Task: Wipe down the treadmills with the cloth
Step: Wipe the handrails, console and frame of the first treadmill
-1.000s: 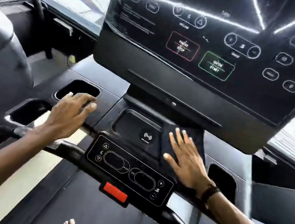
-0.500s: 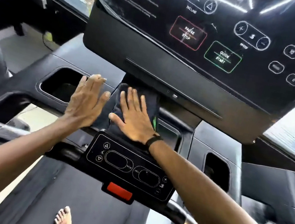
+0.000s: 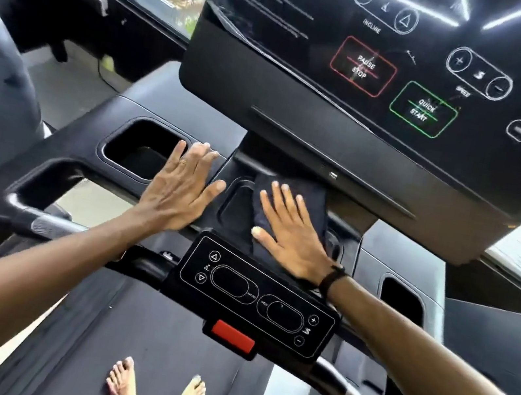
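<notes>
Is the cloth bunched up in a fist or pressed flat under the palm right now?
Pressed flat. The right hand lies on the dark cloth with fingers straight and spread, over the centre tray.

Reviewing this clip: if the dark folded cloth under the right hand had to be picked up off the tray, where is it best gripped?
Grip the dark folded cloth at its far edge, beyond the fingertips of the right hand, coming from above. That hand lies flat over its near half, and the far end lies bare in the recessed centre tray, so there is free fabric to pinch.
</notes>
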`<move>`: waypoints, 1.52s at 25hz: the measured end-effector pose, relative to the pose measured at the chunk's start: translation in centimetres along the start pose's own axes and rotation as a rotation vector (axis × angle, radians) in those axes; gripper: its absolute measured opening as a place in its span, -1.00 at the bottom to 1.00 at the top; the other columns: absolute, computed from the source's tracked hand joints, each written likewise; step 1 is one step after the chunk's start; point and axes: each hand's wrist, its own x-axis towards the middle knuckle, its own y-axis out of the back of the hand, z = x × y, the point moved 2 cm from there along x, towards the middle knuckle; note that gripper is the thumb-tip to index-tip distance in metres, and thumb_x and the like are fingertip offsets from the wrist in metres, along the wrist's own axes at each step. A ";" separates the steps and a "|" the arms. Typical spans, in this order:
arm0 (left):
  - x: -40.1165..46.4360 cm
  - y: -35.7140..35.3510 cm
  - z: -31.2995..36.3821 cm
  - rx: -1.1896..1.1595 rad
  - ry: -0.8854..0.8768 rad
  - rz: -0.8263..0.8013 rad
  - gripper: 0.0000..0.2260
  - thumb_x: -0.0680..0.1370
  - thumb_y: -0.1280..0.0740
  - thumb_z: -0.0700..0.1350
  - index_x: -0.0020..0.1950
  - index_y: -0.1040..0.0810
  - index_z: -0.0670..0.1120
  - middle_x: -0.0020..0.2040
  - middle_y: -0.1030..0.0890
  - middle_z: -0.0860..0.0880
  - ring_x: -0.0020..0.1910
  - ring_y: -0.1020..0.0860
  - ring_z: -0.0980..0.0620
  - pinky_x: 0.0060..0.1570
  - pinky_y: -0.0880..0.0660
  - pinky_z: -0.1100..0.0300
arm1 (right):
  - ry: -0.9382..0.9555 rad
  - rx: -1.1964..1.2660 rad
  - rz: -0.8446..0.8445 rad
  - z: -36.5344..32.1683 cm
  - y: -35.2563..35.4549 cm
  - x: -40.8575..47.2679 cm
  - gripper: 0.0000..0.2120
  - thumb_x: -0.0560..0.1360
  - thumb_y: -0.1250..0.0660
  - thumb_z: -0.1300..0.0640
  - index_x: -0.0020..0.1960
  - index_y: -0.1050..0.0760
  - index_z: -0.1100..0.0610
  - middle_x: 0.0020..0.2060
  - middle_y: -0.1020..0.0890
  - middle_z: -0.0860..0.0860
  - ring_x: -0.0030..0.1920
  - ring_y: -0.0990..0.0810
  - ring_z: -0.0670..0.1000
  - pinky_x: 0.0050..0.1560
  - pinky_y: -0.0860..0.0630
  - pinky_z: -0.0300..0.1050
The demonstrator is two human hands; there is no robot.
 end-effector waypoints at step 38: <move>1.1 0.9 0.1 -0.268 0.359 0.124 -0.47 0.61 -0.03 0.25 0.39 -0.40 -0.08 0.44 -0.44 -0.04 0.48 -0.31 -0.09 0.57 -0.01 -0.10 | 0.387 0.036 0.063 2.9 -0.4 1.2 -0.40 0.66 0.08 -0.21 0.62 -0.06 0.05 0.62 -0.04 0.03 0.61 0.09 0.05 0.57 0.01 0.14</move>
